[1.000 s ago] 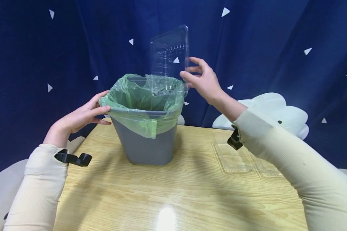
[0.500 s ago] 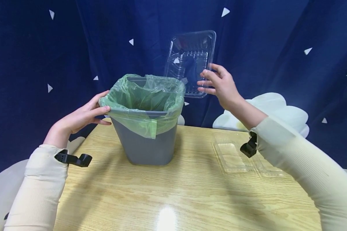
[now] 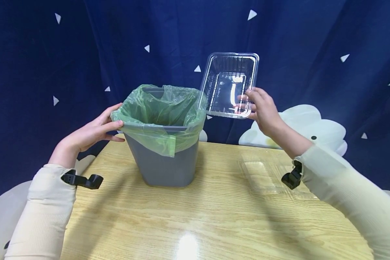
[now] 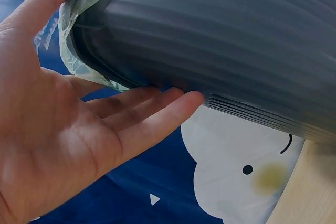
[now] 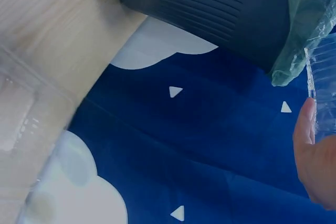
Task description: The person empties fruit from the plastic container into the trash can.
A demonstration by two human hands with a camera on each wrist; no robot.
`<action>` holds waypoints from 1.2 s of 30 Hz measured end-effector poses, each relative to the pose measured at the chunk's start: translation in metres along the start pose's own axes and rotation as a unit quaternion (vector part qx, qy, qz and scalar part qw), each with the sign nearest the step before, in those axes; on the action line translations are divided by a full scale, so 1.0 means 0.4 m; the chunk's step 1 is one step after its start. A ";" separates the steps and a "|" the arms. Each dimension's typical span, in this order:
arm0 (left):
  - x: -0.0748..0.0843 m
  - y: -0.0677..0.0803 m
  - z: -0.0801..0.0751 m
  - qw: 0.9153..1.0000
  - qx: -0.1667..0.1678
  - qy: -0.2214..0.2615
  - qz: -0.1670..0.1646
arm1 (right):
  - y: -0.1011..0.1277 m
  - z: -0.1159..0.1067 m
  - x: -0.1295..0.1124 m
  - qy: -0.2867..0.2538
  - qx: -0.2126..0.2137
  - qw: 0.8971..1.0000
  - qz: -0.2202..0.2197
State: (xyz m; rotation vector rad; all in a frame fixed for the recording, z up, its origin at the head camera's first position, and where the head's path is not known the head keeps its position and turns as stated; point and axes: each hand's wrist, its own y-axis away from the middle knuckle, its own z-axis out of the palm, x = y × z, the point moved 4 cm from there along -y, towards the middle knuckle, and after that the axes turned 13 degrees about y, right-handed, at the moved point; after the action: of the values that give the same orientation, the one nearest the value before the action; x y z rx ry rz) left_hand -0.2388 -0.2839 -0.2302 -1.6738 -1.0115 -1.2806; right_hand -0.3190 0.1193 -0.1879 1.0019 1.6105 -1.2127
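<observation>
Head view shows the right hand (image 3: 263,112) in the upper right of the centre, its fingers curled around the near edge of a clear plastic tray (image 3: 229,85). The tray is held in the air, tilted with its hollow side toward the camera, just to the right of the grey bin (image 3: 164,164) and above its rim level. The bin stands on the wooden table (image 3: 214,216) in the middle of the frame, lined with a green bag (image 3: 156,108). The left hand (image 3: 91,131) rests on the left rim of the bin with straight fingers, a little apart (the left wrist view shows the fingertips (image 4: 178,106) touching the ribbed wall). Another clear tray (image 3: 266,177) lies flat on the table at the right.
</observation>
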 end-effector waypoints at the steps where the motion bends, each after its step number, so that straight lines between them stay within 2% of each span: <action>1: 0.000 0.000 0.000 1.000 0.000 0.000 0.001 | 0.003 -0.004 0.007 0.003 0.001 1.000 0.004; 9: 0.001 0.003 0.001 1.000 0.002 -0.007 -0.001 | 0.033 -0.025 0.066 -0.006 -0.029 0.999 0.042; 14: 0.001 0.003 0.003 1.000 0.007 -0.010 -0.002 | 0.051 -0.043 0.109 0.033 -0.041 0.996 0.068; 26: 0.003 0.002 0.003 0.999 0.011 -0.036 0.005 | 0.098 -0.049 0.230 0.129 -0.071 0.981 0.125; 36: 0.001 0.003 0.002 0.999 0.008 -0.033 0.012 | 0.137 -0.022 0.311 0.166 -0.115 0.966 0.159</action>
State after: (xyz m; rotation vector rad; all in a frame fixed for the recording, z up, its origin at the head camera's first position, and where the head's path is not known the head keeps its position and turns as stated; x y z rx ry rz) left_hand -0.2374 -0.2834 -0.2302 -1.7196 -1.0353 -1.2058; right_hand -0.3072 0.1515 -0.3200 1.3018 1.7124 -0.6490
